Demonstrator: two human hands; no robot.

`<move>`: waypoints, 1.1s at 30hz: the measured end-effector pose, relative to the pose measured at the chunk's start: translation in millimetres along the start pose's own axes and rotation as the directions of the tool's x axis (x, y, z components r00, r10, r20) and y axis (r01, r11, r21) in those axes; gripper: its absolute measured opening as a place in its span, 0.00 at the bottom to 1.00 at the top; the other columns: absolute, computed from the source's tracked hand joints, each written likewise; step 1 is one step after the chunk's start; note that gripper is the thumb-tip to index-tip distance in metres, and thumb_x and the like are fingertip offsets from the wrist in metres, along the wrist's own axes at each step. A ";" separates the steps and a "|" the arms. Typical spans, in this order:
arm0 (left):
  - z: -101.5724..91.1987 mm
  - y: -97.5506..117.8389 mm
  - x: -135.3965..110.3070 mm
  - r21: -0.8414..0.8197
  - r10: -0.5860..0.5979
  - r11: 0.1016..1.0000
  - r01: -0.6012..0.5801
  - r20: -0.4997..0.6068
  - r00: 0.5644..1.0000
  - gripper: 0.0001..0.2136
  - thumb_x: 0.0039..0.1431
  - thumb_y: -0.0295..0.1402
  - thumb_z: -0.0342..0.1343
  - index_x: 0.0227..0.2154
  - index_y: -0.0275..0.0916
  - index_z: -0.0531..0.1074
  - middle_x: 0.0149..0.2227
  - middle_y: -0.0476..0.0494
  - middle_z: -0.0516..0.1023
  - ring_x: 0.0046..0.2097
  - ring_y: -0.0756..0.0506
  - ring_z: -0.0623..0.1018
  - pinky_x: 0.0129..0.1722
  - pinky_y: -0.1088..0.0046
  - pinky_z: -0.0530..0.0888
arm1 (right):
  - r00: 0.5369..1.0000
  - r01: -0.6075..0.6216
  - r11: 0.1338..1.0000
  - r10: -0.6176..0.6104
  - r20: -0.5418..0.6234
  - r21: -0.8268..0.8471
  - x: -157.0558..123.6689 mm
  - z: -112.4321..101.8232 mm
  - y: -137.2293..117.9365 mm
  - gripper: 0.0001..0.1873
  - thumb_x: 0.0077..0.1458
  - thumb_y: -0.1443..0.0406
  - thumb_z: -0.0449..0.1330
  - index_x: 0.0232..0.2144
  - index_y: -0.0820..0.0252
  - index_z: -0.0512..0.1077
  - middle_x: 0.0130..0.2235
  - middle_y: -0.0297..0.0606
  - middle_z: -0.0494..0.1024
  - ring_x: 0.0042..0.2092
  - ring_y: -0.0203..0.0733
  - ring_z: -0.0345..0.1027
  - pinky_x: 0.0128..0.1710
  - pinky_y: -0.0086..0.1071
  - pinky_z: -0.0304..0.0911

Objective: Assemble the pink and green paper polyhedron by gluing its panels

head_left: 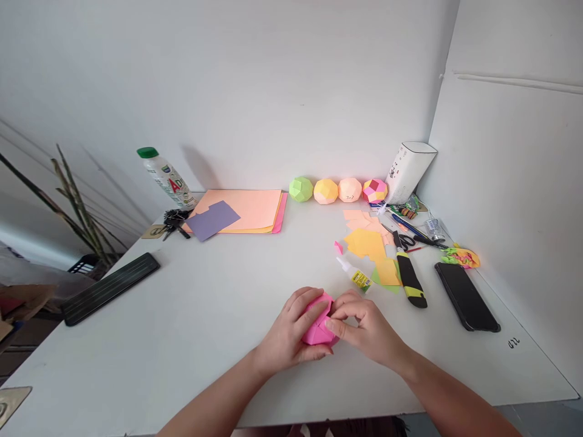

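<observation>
Near the front of the white table, my left hand is wrapped around a pink folded-paper ball. The fingers of my right hand pinch the ball's right side, around a gap or open flap there. Part of the ball is hidden behind my fingers. Just beyond my right hand lies a small white glue bottle with a yellow label. A little scrap of pink paper rests past its nozzle.
Four finished paper balls, including a green one, line the wall. Orange paper scraps, a utility knife, scissors and a phone lie right. Coloured sheets, a bottle and a black bar are left.
</observation>
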State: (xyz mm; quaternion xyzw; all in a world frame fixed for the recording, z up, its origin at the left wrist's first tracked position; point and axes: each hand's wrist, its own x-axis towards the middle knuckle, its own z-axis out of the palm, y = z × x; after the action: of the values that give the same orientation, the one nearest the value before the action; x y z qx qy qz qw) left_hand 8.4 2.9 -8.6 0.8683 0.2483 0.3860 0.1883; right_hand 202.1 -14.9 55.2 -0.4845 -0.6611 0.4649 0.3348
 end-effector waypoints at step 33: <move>2.5 2.7 -1.1 0.038 -0.041 0.998 0.043 -0.040 0.998 0.33 0.63 0.53 0.43 0.66 0.45 0.45 0.55 0.31 0.56 0.56 0.34 0.64 0.52 0.49 0.70 | 0.988 -0.066 0.994 0.077 -0.130 0.091 -3.2 11.5 -2.3 0.13 0.53 0.64 0.59 0.18 0.58 0.71 0.25 0.36 0.72 0.36 0.43 0.65 0.35 0.32 0.62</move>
State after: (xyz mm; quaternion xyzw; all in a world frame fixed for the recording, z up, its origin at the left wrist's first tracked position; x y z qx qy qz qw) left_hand 10.4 -0.2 -9.4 0.8587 0.2775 0.3938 0.1746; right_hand 192.1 -21.5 53.5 -0.5229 -0.5985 0.4715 0.3822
